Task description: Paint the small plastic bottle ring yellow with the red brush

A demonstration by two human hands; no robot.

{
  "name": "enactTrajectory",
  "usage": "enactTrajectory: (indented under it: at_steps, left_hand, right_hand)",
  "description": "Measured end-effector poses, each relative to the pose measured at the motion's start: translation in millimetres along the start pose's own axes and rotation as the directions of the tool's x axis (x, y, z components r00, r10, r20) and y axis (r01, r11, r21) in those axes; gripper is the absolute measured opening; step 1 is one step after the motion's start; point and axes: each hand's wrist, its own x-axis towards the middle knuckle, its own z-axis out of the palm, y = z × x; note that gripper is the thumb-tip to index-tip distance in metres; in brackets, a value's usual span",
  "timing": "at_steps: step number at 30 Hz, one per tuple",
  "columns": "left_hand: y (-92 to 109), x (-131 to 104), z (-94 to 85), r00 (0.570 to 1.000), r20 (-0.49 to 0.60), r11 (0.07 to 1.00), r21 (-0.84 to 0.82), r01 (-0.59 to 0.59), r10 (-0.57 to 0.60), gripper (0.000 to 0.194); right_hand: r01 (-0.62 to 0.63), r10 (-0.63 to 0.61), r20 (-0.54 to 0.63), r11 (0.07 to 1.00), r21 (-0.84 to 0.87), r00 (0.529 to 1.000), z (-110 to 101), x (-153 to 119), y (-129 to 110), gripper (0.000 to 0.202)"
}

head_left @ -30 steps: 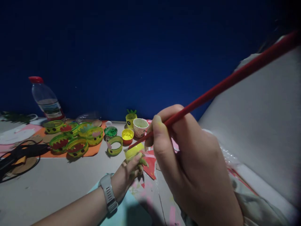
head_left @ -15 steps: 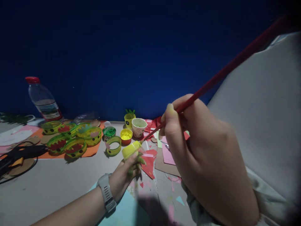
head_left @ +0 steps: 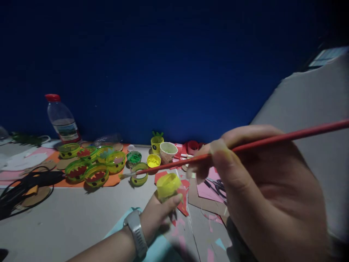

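Note:
My left hand (head_left: 160, 211), with a grey watch on its wrist, grips a yellow-painted ring (head_left: 168, 185) and holds it up over the table. In my right hand (head_left: 253, 174) is a red-handled paintbrush (head_left: 180, 162), pinched between thumb and fingers. The brush lies nearly level and points left, its tip apart from the yellow ring and in front of a green ring (head_left: 139, 175). Behind stand a cup of yellow paint (head_left: 153, 161), a cup of green paint (head_left: 134, 158) and a patterned paper cup (head_left: 168, 153).
Several painted rings (head_left: 96, 176) sit on orange paper (head_left: 113, 181) to the left. Beyond them leans a red-capped bottle (head_left: 65, 123). A black glue gun (head_left: 40, 178) with its cable lies far left. Scissors (head_left: 218, 187) rest on pink paper at the right. A blue wall (head_left: 163, 72) rises behind.
The brush has swung away from the yellow ring, its tip now further left and its handle lower. The yellow ring is turned more upright in my left hand. The view has shifted slightly.

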Motion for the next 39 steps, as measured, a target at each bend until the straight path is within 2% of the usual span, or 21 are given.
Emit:
enactTrajectory:
  at_steps: [2, 4, 6, 9, 11, 14, 16, 21, 26, 28, 32, 36, 39]
  left_hand:
    - [0, 1, -2.1, 0.999, 0.024, 0.991, 0.132, -0.023, 0.020, 0.036]
    - [0, 3, -4.1, 0.998, 0.036, 0.981, 0.181, -0.065, 0.059, 0.035]
    - [2, 4, -6.1, 0.992, 0.033, 0.979, 0.161, -0.124, 0.120, 0.035]
    - [6, 3, -8.5, 0.984, 0.081, 0.979, 0.117, -0.165, 0.156, 0.037]
    - [9, 2, -8.8, 0.976, 0.137, 0.980, 0.085, -0.180, 0.167, 0.036]
    - [12, 1, -7.3, 0.971, 0.202, 0.990, 0.019, -0.137, 0.130, 0.044]
    - [13, 2, -5.6, 0.973, 0.216, 0.997, -0.005, -0.079, 0.078, 0.053]
    - [13, 6, -2.5, 0.959, 0.267, 0.996, 0.036, 0.086, -0.092, 0.061]
    - [14, 7, -1.6, 0.963, 0.269, 1.000, 0.028, 0.007, -0.014, 0.069]
    - [14, 6, -1.5, 0.967, 0.253, 0.999, 0.028, 0.021, -0.027, 0.075]
    - [12, 6, -0.8, 0.972, 0.236, 1.000, -0.003, 0.022, -0.021, 0.072]
    - [4, 13, -3.6, 0.993, 0.096, 0.997, 0.028, -0.072, 0.069, 0.062]
    - [-3, 19, -8.7, 0.996, -0.013, 0.995, 0.045, -0.090, 0.090, 0.060]
  right_hand:
    - [-0.036, 0.037, -0.012, 0.997, 0.065, 0.999, 4, 6, 7, 0.005]
    - [-0.094, 0.097, -0.016, 0.989, 0.115, 0.995, 9, 15, 22, 0.008]
    - [-0.176, 0.177, -0.011, 0.982, 0.063, 0.984, 16, 23, 44, 0.013]
    - [-0.260, 0.263, 0.151, 0.965, -0.041, 0.953, 29, 33, 86, 0.024]
    - [-0.305, 0.316, 0.187, 0.949, -0.085, 0.930, 37, 34, 113, 0.029]
    - [-0.343, 0.355, 0.176, 0.934, -0.096, 0.918, 45, 30, 145, 0.033]
    - [-0.357, 0.370, 0.183, 0.929, -0.099, 0.911, 49, 26, 156, 0.034]
    - [-0.376, 0.394, 0.206, 0.919, -0.120, 0.896, 52, 19, 164, 0.034]
    - [-0.410, 0.411, 0.213, 0.911, -0.050, 0.886, 48, 25, 158, 0.032]
    - [-0.428, 0.417, 0.186, 0.904, 0.017, 0.889, 43, 31, 154, 0.031]
    - [-0.457, 0.442, 0.119, 0.874, 0.163, 0.889, 31, 41, 146, 0.032]
    - [-0.488, 0.492, 0.067, 0.820, 0.300, 0.868, 12, 37, 142, 0.036]
    - [-0.534, 0.594, -0.010, 0.731, 0.425, 0.805, -15, 17, 142, 0.034]
